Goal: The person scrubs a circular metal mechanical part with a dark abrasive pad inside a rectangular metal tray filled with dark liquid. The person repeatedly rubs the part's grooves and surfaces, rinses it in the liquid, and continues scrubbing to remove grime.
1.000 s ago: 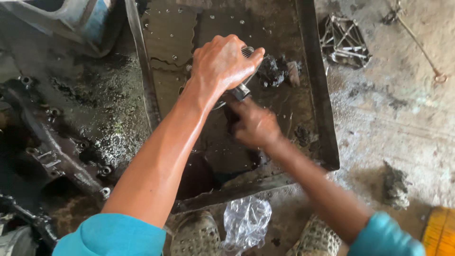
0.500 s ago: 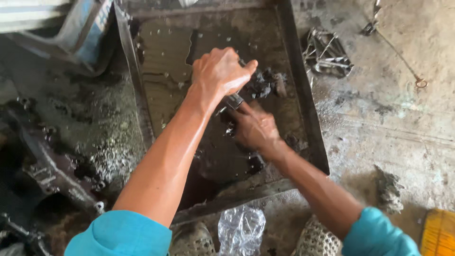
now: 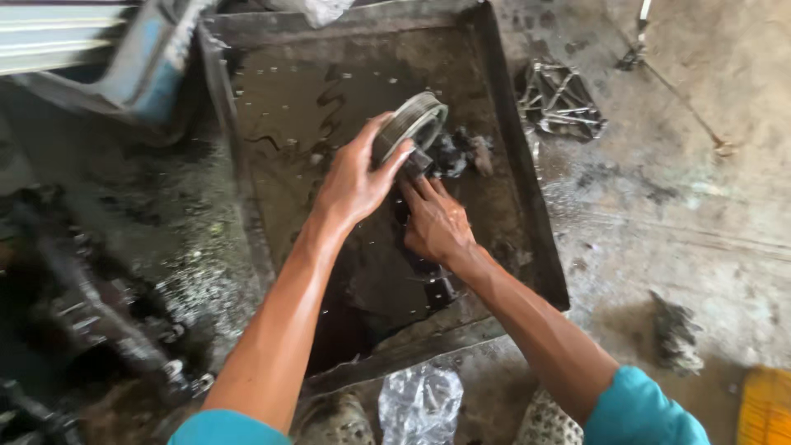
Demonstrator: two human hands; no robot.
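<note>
My left hand (image 3: 354, 177) grips a round grey metal part with a ribbed rim (image 3: 409, 124) and tilts it over a shallow, dirty metal tray (image 3: 504, 140) that holds dark liquid. My right hand (image 3: 435, 221) is just below the part, fingers pointing up at its underside, touching it; whether it holds anything is hidden. A clump of black greasy rags (image 3: 461, 152) lies in the tray right beside the part. Both forearms are wet, and both arms wear teal sleeves.
A dark greasy engine casing (image 3: 99, 313) lies on the floor at left. A small metal bracket frame (image 3: 560, 103) sits right of the tray. A crumpled clear plastic bag (image 3: 420, 404) lies between my sandalled feet. A blue-and-grey container (image 3: 124, 58) stands at upper left.
My left hand has turned and tilted the round part so its ribbed rim now shows. My right hand has shifted slightly under it. The view has drifted a little.
</note>
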